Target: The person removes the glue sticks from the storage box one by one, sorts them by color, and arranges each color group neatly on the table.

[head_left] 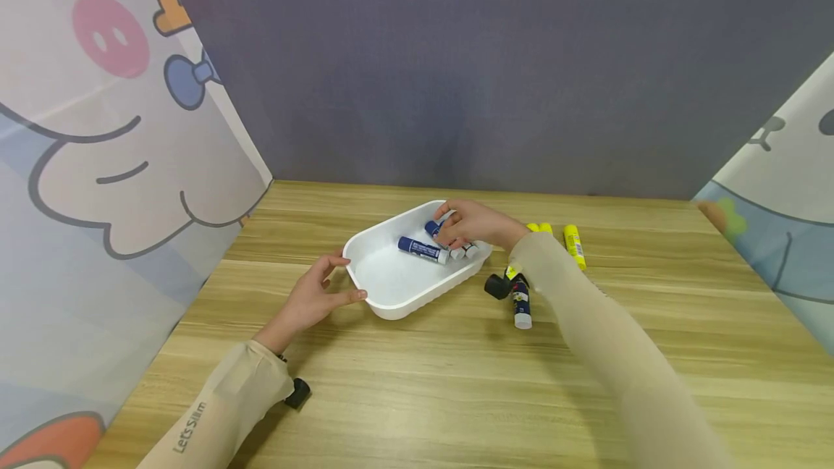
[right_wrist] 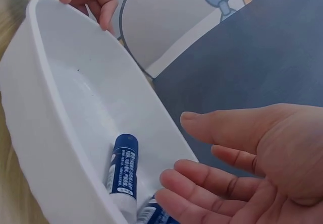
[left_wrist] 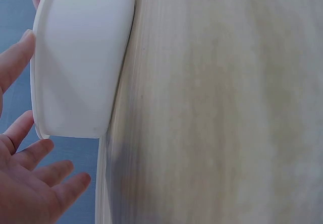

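Note:
A white plastic tray (head_left: 391,288) sits at an angle on the table, its rim touched at the near left end by my left hand (head_left: 309,299). That hand's thumb and index finger rest at the rim, with the other fingers spread. Inside the tray lies a dark blue glue stick (head_left: 423,250) with a white end, next to several similar ones partly covered by my right hand (head_left: 478,224). My right hand hovers over the tray's right end, fingers loosely bent, nothing between thumb and fingers in the right wrist view.
Right of the tray, another dark blue glue stick (head_left: 522,302) lies on the wooden table (head_left: 423,396), partly under my right sleeve (head_left: 586,324). Farther right is a yellow glue stick (head_left: 575,246); more yellow ends (head_left: 539,227) show behind the forearm. A grey panel (head_left: 482,78) stands behind.

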A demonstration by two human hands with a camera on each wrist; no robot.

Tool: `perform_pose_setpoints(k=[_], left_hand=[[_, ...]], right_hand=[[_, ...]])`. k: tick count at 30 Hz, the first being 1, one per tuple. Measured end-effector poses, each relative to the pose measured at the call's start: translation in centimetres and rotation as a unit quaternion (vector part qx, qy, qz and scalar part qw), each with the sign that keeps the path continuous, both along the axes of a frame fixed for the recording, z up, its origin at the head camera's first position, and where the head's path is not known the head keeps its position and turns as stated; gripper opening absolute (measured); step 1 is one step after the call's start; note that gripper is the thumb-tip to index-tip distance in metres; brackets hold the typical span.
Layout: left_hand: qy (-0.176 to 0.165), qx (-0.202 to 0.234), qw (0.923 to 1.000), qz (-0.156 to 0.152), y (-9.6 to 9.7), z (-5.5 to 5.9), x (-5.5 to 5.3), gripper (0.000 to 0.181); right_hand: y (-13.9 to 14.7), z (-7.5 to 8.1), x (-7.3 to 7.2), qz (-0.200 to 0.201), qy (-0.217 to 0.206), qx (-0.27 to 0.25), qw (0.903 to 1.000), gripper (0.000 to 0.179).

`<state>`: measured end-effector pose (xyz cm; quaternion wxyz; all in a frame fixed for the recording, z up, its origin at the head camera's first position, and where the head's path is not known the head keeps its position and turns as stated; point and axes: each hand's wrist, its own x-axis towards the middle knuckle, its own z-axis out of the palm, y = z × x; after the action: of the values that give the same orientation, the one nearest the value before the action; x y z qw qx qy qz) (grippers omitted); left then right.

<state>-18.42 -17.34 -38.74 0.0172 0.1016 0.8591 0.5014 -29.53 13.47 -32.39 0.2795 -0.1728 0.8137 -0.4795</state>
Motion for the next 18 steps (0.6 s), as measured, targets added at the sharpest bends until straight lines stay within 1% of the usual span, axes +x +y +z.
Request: perform_pose_setpoints(k=[4,11,14,18], left_hand=[[-0.001,0.001,1.0,0.001,0.0,0.0,0.0,0.057],[-0.001,0.002,1.0,0.002,-0.2,-0.3,-0.2,0.056],[-0.001,0.001,1.0,-0.001,-0.2,-0.5,-0.3,0.056],[0.0,0.001,1.0,-0.004,-0.3,-0.5,-0.4,0.057]], right_hand=[[-1.1,-0.6,-0.6,0.0,0.002,0.001,1.0,0.056],[-2.9,-1.7,-1.7,-0.012,0.001,0.028,0.9995,0.048],[-3.5,-2.1,-1.7,-0.014,0.006,0.047,0.9988,0.047],[-4.0,-2.5,-1.6,-0.008,0.025,0.094,0.9953,0.046]])
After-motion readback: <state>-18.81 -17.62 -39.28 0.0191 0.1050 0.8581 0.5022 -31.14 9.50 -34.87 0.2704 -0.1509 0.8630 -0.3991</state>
